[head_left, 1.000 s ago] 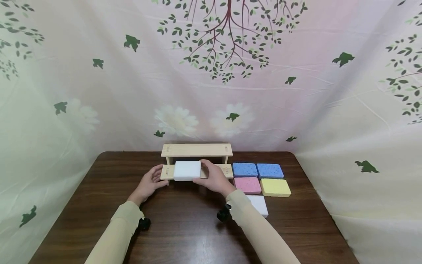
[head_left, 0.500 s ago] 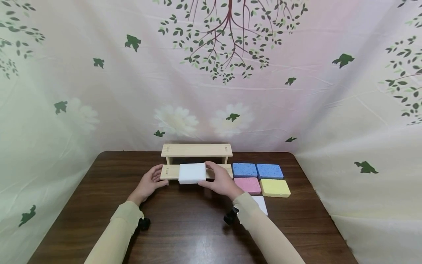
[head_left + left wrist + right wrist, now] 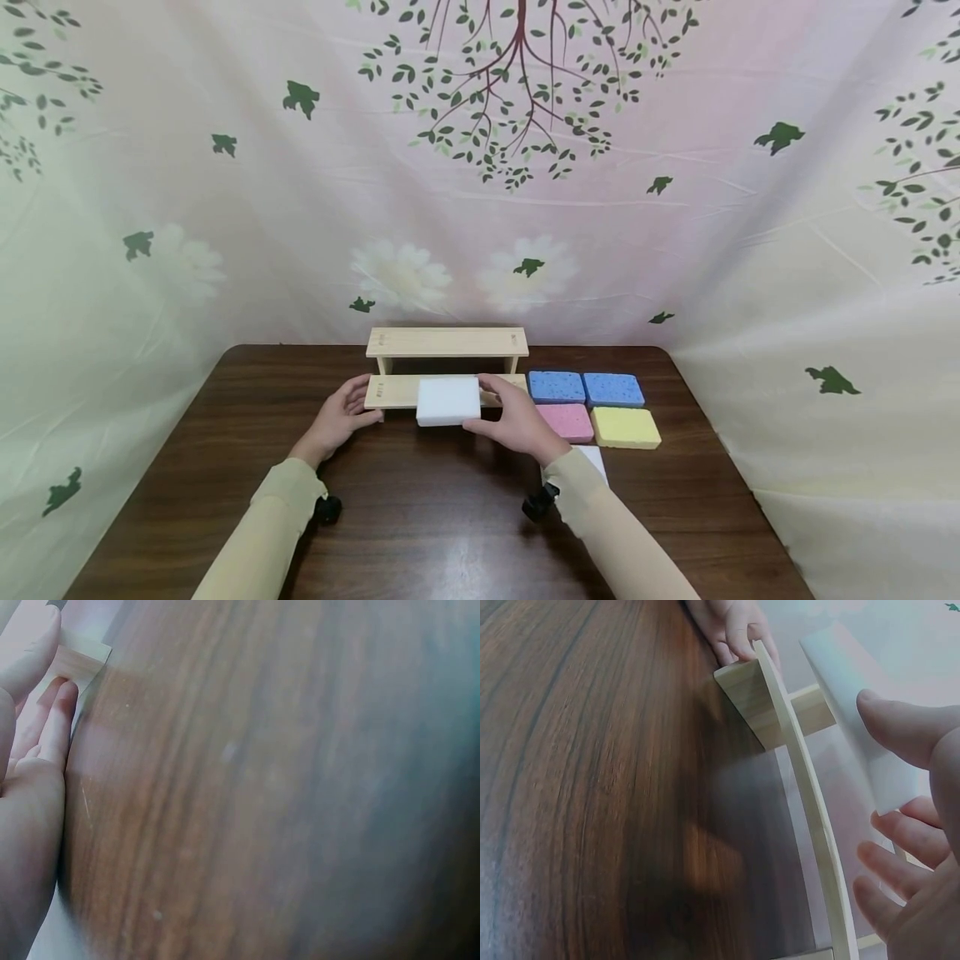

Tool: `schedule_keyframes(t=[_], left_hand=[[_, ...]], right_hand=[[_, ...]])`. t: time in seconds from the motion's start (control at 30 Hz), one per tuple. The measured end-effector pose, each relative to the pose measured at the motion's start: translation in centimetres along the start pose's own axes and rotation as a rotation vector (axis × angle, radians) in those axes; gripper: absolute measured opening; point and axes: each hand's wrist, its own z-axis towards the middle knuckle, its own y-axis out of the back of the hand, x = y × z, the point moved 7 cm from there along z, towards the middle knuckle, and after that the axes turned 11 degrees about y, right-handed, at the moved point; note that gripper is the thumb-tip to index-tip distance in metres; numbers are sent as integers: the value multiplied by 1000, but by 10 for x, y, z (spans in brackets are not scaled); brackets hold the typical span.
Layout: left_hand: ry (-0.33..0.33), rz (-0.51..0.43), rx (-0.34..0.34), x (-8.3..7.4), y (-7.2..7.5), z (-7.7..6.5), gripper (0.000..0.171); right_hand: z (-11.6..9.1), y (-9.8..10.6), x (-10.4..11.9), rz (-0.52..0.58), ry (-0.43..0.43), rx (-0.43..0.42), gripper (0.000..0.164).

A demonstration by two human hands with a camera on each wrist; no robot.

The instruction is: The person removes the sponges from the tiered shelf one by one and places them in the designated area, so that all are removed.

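Observation:
A white sponge block [image 3: 448, 402] is pinched at its right side by my right hand [image 3: 519, 418], thumb in front and fingers behind. In the right wrist view this white block [image 3: 862, 727] is tilted and apart from the lower shelf board [image 3: 810, 780]. The two-tier wooden rack [image 3: 447, 342] stands at the back of the table. My left hand [image 3: 337, 422] holds the left end of its lower tier, with the thumb in front. The left wrist view shows only part of that hand [image 3: 30, 795] and a rack corner [image 3: 90, 656].
To the right of the rack lie two blue sponges [image 3: 556, 387], a pink sponge [image 3: 572, 422] and a yellow sponge [image 3: 626, 427]. Another white block [image 3: 595, 461] is partly hidden by my right sleeve. A printed cloth [image 3: 465, 208] hangs behind the brown table [image 3: 420, 517].
My right hand has moved right and towards me with the white sponge block, uncovering more of the lower shelf's left part. My left hand and the rack stay in place.

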Motion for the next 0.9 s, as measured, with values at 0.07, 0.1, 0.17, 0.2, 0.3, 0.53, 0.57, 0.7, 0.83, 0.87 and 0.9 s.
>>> schedule_keyframes(t=[0.07, 0.1, 0.17, 0.2, 0.3, 0.53, 0.57, 0.7, 0.83, 0.87, 0.9], left_hand=[[-1, 1, 2, 0, 0, 0, 89], [0, 4, 3, 0, 0, 0, 90], [7, 4, 1, 0, 0, 0, 89], [9, 6, 0, 0, 0, 0, 90], [13, 11, 0, 0, 1, 0, 90], [15, 15, 0, 1, 0, -1, 90], [16, 17, -1, 1, 0, -1, 90], [11, 14, -2, 0, -1, -1, 89], [3, 14, -2, -1, 0, -2, 88], [1, 17, -2, -1, 0, -1, 89], [1, 17, -2, -1, 0, -1, 89]], right_hand=[[-3, 2, 0, 1, -7, 3, 84], [-5, 3, 0, -6, -12, 6, 85], [-8, 5, 0, -8, -20, 8, 86], [-10, 7, 0, -11, -24, 7, 87], [-14, 10, -1, -26, -37, 6, 88], [-23, 18, -4, -37, -37, 0, 88], [-24, 20, -5, -40, -38, -2, 88], [-28, 26, -8, -59, -42, -10, 88], [-31, 30, -10, -67, -48, -10, 88], [-32, 31, -11, -69, -52, -9, 88], [-33, 32, -11, -70, -53, -8, 87]])
